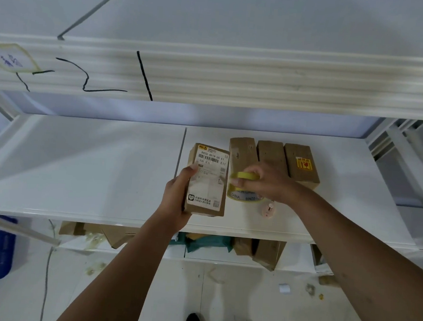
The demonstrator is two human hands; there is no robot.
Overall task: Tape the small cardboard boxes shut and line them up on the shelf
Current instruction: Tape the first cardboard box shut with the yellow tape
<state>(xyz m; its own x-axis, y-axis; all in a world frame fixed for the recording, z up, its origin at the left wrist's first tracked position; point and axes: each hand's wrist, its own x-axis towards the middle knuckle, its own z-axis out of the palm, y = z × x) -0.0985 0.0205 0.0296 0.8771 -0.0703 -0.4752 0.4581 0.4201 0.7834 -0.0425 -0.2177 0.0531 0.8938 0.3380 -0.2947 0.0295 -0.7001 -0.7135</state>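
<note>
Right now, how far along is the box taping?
Done: a row of three boxes stands at the back of the shelf; whether they are taped I cannot tell. In hand: the left hand grips a labelled box, the right hand holds the yellow tape roll beside it. Left: tape that box and add it to the row; more cardboard sits on the lower shelf.

Brightness: you have even, cool, fairly bright light over the white shelf (78, 165); nothing sinks into darkness.
Shadows: soft only, with a dim band at the back under the upper beam (237, 78) and a broad grey patch on the wall above.
Glare: a mild sheen on the shelf, nothing blown out.
Blur: your right hand (267, 182) and the tape roll (246, 188) are smeared; the labelled box (207, 182) reads sharp at its top, fainter lower down.
Distortion: the beam bows, and the right uprights (402, 160) lean outward.
</note>
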